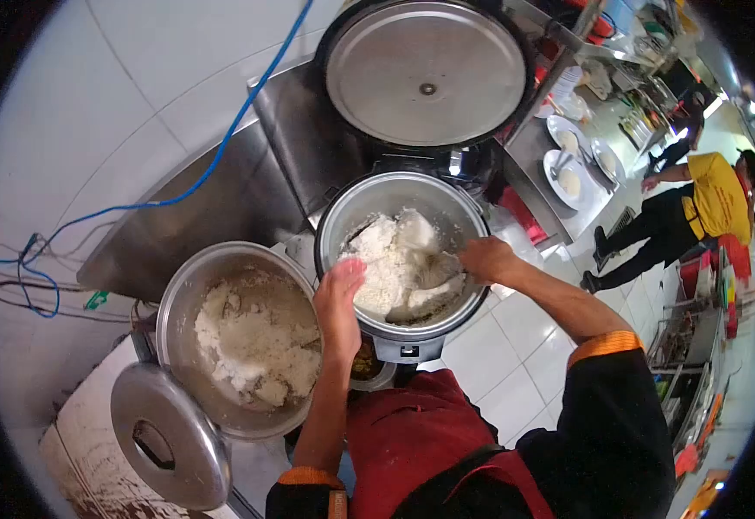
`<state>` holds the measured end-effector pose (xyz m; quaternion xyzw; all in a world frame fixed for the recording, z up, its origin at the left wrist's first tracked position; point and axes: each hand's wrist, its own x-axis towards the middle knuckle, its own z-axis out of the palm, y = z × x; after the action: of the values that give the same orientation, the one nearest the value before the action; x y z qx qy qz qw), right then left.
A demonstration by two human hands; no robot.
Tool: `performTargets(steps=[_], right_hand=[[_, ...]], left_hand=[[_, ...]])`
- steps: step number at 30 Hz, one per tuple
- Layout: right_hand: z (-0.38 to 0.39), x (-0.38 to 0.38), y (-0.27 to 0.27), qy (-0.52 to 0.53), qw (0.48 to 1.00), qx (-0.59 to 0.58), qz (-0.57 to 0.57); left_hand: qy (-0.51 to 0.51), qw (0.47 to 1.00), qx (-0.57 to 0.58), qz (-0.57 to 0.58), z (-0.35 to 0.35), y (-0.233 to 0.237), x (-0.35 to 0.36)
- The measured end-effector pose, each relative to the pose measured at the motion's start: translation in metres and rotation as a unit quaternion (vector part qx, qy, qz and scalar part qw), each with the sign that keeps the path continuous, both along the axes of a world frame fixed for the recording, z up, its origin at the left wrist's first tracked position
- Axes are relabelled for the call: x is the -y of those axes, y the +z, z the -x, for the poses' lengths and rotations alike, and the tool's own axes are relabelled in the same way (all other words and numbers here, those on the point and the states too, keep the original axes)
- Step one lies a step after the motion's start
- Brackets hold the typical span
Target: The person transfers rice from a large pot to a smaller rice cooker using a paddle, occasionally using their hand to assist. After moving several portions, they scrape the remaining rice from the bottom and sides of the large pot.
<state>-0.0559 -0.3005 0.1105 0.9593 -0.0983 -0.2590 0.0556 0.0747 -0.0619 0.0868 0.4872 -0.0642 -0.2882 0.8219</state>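
Orange-cuffed left hand (339,298) spreads loosely, empty, right hand (488,260) curls, hold unclear, at central cooker (408,347); this and lower-left pot (182,316) contain rice (384,264).

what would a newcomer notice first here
Probably the white rice in the open cooker at the centre, with the left hand and right hand at opposite sides of it. The wide pot beside it on the picture's left, also holding rice, likely comes next. The blue cable at upper left and a yellow shirt at far right stand out too.
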Motion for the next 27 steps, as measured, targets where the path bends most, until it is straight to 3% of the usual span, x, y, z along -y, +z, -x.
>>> performTargets(steps=[4,6,7,9,13,16,20,22,25,27], right_hand=[[0.004,-0.001,0.088,0.004,0.994,-0.111,0.003],[-0.001,-0.01,0.136,-0.015,0.991,-0.121,-0.056],[-0.007,-0.027,0.164,0.026,0.994,-0.071,-0.084],[-0.039,-0.073,0.187,-0.016,0.985,-0.053,-0.165],[-0.108,-0.174,0.128,0.147,0.983,0.01,-0.108],[-0.182,-0.222,0.033,0.272,0.961,0.021,-0.039],[-0.26,-0.238,-0.087,0.318,0.948,0.024,0.015],[-0.284,-0.236,-0.108,0.342,0.938,0.038,0.034],[-0.313,-0.237,-0.118,0.366,0.928,-0.041,0.054],[-0.329,-0.227,-0.118,0.445,0.895,-0.03,0.027]], left_hand=[[0.045,0.992,0.036,-0.109,0.011,-0.001,-0.091],[0.128,0.985,-0.108,-0.041,0.018,-0.013,-0.15],[0.164,0.978,-0.115,-0.056,0.022,-0.02,-0.179],[0.241,0.956,-0.162,-0.044,0.026,-0.036,-0.224],[0.291,0.935,-0.202,-0.012,0.026,-0.048,-0.268],[0.269,0.943,-0.198,-0.012,0.023,-0.051,-0.288],[0.276,0.938,-0.199,-0.069,0.032,-0.033,-0.323],[0.294,0.932,-0.171,-0.123,0.045,-0.03,-0.346],[0.338,0.922,-0.156,-0.109,0.063,-0.025,-0.372],[0.348,0.914,-0.179,-0.107,0.071,-0.032,-0.38]])
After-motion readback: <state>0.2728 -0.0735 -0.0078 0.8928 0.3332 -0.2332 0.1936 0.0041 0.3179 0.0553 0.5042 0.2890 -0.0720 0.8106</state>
